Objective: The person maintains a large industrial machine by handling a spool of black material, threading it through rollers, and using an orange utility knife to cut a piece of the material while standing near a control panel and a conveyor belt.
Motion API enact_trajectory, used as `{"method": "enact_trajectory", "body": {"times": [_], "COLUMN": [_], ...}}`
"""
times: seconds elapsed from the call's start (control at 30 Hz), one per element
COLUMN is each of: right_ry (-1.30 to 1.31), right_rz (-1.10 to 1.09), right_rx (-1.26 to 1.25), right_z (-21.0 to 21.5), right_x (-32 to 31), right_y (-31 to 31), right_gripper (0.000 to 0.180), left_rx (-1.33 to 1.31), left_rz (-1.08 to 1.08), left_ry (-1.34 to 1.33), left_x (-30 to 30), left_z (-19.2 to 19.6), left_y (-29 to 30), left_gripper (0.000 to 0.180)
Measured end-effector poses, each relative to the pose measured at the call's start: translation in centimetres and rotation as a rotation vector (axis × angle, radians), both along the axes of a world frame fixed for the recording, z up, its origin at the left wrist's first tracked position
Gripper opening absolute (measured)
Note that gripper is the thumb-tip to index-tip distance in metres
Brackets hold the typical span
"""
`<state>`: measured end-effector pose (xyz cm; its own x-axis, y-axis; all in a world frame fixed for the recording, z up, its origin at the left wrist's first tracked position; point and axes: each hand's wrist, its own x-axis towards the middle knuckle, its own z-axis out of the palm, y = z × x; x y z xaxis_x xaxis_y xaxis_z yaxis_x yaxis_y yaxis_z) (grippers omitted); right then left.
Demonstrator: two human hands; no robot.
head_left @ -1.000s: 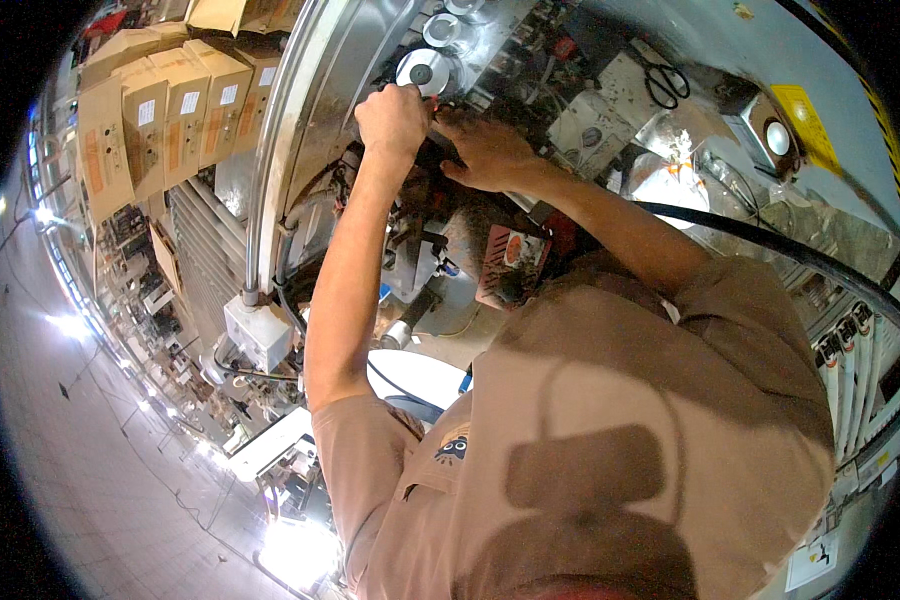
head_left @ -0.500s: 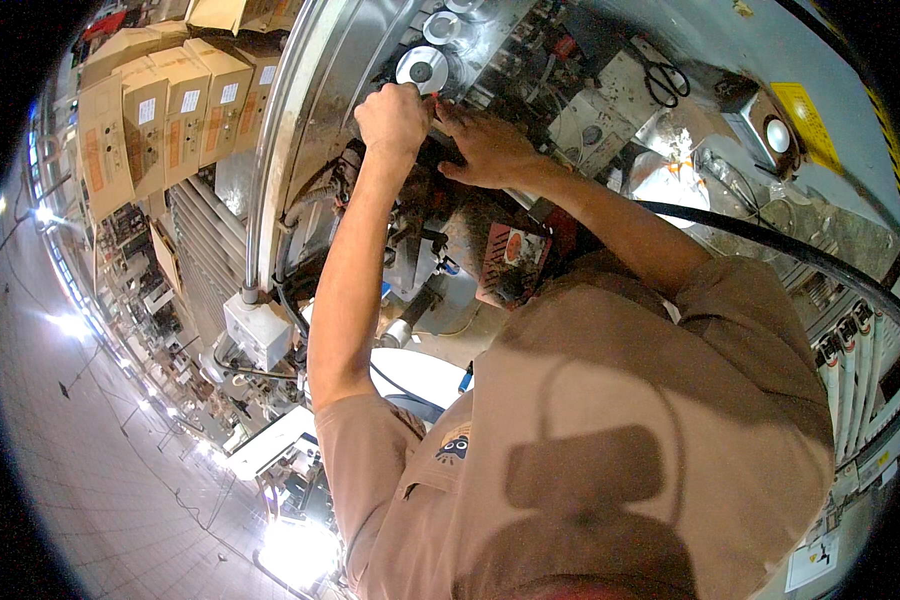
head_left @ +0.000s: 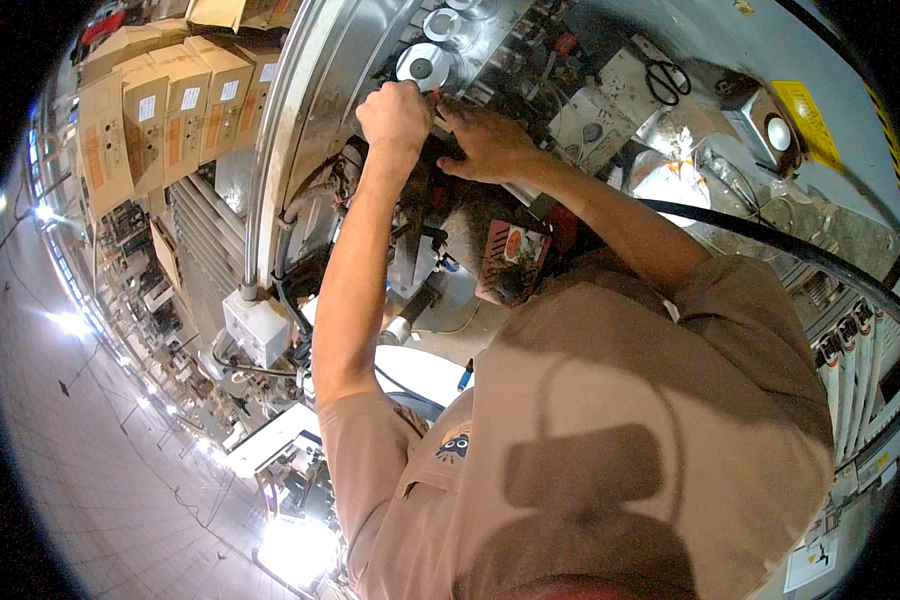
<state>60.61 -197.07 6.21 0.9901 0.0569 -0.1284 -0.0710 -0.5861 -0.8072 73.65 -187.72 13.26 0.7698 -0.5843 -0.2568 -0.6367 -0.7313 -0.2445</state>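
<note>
Left grip point(head_left: 395, 115) fisted, arm outstretched

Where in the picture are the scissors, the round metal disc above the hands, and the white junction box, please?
scissors point(head_left: 667, 80), head view, on the black handles.
round metal disc point(head_left: 422, 66), head view, on its shiny face beside the dark hub.
white junction box point(head_left: 256, 327), head view, on its front face.

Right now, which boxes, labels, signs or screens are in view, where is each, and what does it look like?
Cardboard boxes: upper left, stacked, brown, each with a white label and an orange patch.
Yellow label: upper right, on the grey machine panel, rectangular.
Red card: centre, below the right hand, dark red with a round orange mark.
White sheet: lower right edge, with small dark figures.
No screens show.
</note>
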Motion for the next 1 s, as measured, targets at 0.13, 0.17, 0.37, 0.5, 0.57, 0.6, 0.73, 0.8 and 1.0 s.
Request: {"method": "enact_trajectory", "body": {"times": [0.13, 0.17, 0.37, 0.5, 0.57, 0.6, 0.73, 0.8, 1.0], "right_ry": [-0.101, -0.087, -0.091, 0.124, -0.005, -0.068, 0.037, -0.025, -0.05], "right_rz": [-0.047, -0.045, -0.038, 0.018, -0.004, -0.018, -0.024, -0.053, -0.03], "right_rx": [-0.033, -0.022, -0.033, 0.052, 0.047, 0.046, 0.047, 0.056, 0.057], "right_z": [-1.2, -1.5, -1.0, 0.5, -1.0, -1.1, -1.7, -2.2, -1.9], "right_x": [-0.2, -0.1, -0.3, -0.1, 0.1, 0.2, 0.2, 0.1, 0.1], "right_y": [0.4, 0.5, 0.4, -0.5, 0.2, 0.3, 0.5, 0.7, 0.6], "right_gripper": [0.098, 0.098, 0.093, 0.084, 0.083, 0.082, 0.085, 0.085, 0.083], "left_rx": [0.034, 0.041, 0.059, 0.142, 0.15, 0.154, 0.181, 0.183, 0.129], "left_rz": [0.044, 0.058, 0.046, 0.004, -0.009, -0.019, 0.005, 0.005, 0.019], "left_ry": [0.0, 0.009, 0.003, 0.013, -0.01, -0.02, -0.006, -0.01, -0.026], "left_x": [-0.2, -0.3, -0.5, -1.1, -1.0, -0.9, -0.9, -1.1, -1.3], "left_z": [0.2, 0.3, 0.4, 1.0, 0.3, 0.1, 0.1, 0.3, 0.3], "left_y": [-0.2, -0.3, -0.1, -1.5, -1.4, -1.4, -1.3, -1.5, -0.9], "left_gripper": [0.029, 0.031, 0.038, 0.034, 0.027, 0.025, 0.026, 0.026, 0.025]}}
